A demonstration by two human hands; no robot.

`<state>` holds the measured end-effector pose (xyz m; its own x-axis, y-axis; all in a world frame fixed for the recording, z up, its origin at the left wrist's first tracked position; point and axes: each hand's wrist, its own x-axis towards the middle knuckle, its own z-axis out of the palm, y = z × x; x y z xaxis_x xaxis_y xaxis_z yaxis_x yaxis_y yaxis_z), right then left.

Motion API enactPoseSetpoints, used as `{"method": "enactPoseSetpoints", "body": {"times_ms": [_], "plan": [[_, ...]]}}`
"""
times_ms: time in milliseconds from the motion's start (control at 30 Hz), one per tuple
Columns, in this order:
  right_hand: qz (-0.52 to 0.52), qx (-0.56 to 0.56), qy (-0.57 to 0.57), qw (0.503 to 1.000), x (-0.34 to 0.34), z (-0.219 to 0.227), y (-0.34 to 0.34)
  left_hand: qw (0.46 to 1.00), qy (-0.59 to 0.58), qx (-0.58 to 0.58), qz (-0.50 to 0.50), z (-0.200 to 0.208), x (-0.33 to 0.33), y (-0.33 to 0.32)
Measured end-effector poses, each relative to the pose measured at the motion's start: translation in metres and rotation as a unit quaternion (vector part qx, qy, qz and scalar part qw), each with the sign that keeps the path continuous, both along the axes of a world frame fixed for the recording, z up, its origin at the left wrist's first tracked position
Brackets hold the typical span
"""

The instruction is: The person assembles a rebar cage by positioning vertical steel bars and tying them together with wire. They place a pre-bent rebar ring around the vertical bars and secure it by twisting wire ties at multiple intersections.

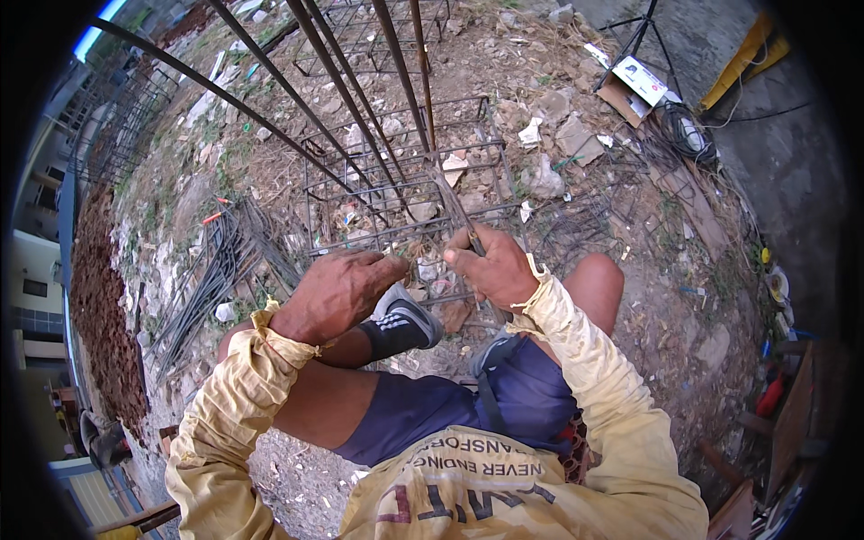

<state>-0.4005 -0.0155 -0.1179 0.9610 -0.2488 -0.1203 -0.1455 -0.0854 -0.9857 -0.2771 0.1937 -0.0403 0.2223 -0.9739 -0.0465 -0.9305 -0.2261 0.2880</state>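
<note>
Gripped one long, rusty-brown metal tool in wrapped-round right fingers, tip-first near six slender, dark steel rods and one rectangular steel-bar grid; curled left fingers loosely, could not tell around what.

The left hand hid most of its fingertips; the view's top cut off several steel rods and the tripod.
</note>
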Motion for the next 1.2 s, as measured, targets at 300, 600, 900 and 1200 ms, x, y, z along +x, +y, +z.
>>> {"method": "enactPoseSetpoints", "body": {"times_ms": [300, 600, 900, 1200], "plan": [[0.104, 0.094, 0.044, 0.989, -0.019, 0.019, 0.009, 0.983, 0.159, 0.051, -0.080, 0.018, 0.021, 0.015], [0.162, -0.089, -0.031, 0.982, -0.009, 0.028, 0.016, 0.932, 0.335, 0.140, -0.001, 0.005, 0.036, 0.016], [0.112, -0.077, 0.037, 0.990, 0.029, -0.017, 0.047, 0.979, 0.125, 0.145, -0.070, -0.025, 0.092, 0.019], [-0.062, -0.157, 0.055, 0.984, 0.070, -0.082, 0.077, 0.971, 0.162, -0.152, 0.084, -0.116, 0.133, 0.042]]}}
